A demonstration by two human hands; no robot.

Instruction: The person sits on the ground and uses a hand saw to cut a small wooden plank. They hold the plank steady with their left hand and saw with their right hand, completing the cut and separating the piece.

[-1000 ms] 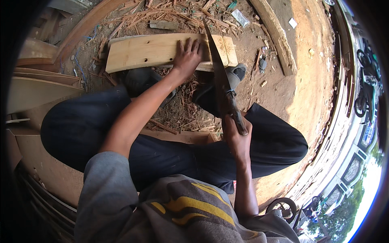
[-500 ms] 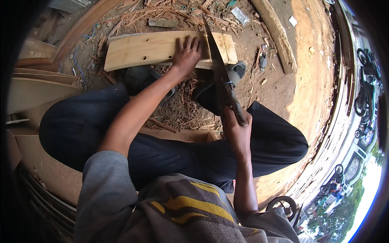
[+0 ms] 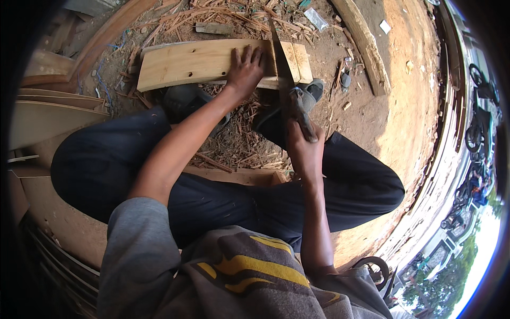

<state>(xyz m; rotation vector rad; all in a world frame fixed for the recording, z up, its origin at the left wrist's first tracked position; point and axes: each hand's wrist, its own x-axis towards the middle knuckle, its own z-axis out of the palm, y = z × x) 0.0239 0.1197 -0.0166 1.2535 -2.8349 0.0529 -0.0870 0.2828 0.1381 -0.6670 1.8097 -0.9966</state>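
A pale wooden board (image 3: 164, 69) with dark holes lies crosswise over my shoes (image 3: 186, 101). My left hand (image 3: 243, 74) rests on its top with fingers spread, pressing near the middle. My right hand (image 3: 303, 151) grips the wooden handle of a dark handsaw (image 3: 281, 64). The saw's blade crosses the board toward its right end, just right of my left fingers, beside a line across the board.
Wood splinters (image 3: 234, 157) litter the dirt. A long rough timber (image 3: 361, 48) lies at the upper right, beside a small plastic packet (image 3: 316, 19). Wooden panels (image 3: 56, 127) and a curved frame (image 3: 98, 40) are at left. Motorbikes (image 3: 481, 127) stand along the far right.
My right hand and the saw have moved forward, away from my body, with the handle closer to the board. My left hand has stayed on the board.
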